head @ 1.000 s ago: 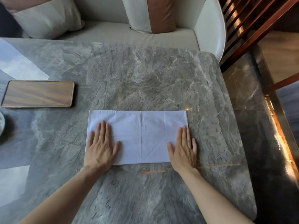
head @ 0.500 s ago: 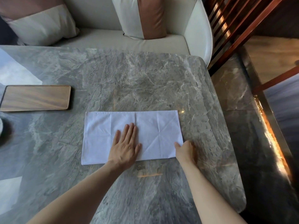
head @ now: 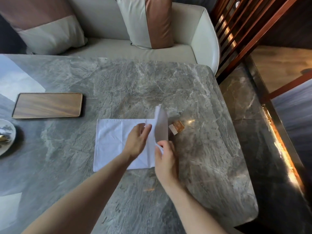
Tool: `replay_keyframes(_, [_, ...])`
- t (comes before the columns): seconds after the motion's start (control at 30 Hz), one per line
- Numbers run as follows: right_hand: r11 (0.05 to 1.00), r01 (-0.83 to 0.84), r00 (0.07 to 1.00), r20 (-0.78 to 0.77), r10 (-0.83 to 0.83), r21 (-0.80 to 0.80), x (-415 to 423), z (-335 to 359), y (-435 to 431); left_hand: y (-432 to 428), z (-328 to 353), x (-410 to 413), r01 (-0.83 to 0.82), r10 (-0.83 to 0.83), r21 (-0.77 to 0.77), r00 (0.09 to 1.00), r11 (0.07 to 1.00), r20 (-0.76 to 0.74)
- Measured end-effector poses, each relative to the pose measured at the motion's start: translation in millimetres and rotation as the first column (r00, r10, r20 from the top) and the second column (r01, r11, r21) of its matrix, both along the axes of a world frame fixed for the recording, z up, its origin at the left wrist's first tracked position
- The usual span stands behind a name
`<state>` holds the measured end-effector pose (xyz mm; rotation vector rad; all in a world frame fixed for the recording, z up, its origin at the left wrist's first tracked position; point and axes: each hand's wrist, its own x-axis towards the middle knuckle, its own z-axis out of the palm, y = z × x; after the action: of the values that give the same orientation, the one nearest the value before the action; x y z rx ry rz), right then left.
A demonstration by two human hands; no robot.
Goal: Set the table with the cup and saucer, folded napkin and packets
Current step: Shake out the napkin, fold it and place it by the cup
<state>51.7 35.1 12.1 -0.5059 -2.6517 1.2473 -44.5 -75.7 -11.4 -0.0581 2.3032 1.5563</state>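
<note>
A white cloth napkin [head: 111,142] lies on the grey marble table [head: 118,85]. My right hand [head: 166,159] pinches the napkin's right near corner and holds that right part lifted upright. My left hand [head: 137,141] rests flat with fingers apart on the napkin's middle, just left of the raised flap. A white saucer [head: 5,137] shows partly at the left edge. The orange and white patch [head: 176,128] right of the flap looks like a reflection. No cup or packets are in view.
A wooden tray [head: 47,105] lies at the left of the table. A cream sofa with cushions [head: 148,22] stands behind the table. The table's right edge drops to a dark floor beside a wooden slatted screen [head: 236,27].
Both hands were flat on the napkin's ends. The left hand slid to the middle, and the right hand took the right corner and lifted that side up toward the left.
</note>
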Motion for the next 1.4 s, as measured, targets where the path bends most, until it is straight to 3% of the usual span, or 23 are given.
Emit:
replay_keyframes(0.1, [0.993,-0.086,0.995,-0.043,0.09,0.086,-1.3,4.3,-40.4,-17.6,14.6,-35.0,-0.114,0.098,0.128,0.987,0.985,0.126])
replay_keyframes(0.27, [0.976,-0.204,0.979,0.013,0.204,0.069,-3.6,-1.0,-92.3,-68.8,5.7,-67.2,-0.195,0.202,-0.094,0.977,0.976,0.07])
replay_keyframes(0.37, [0.957,-0.29,0.955,0.061,0.289,-0.003,-3.1,-5.2,-115.4,-95.4,0.2,-74.2,-0.185,0.198,-0.209,0.979,0.96,0.042])
replay_keyframes(0.53, [0.954,-0.292,0.949,0.104,0.298,-0.072,-2.2,-13.5,-136.9,-128.8,-7.0,-76.7,-0.176,0.19,-0.247,0.981,0.953,0.033])
replay_keyframes(0.93, [0.928,-0.366,0.921,0.164,0.352,0.066,5.8,-33.8,-160.0,-156.3,-27.2,-67.0,-0.178,0.209,-0.313,0.976,0.933,0.066])
replay_keyframes(1.4, [0.859,-0.506,0.844,0.25,0.474,0.081,1.0,-51.3,-164.9,-159.8,-38.9,-67.7,-0.141,0.142,-0.401,0.989,0.905,-0.026])
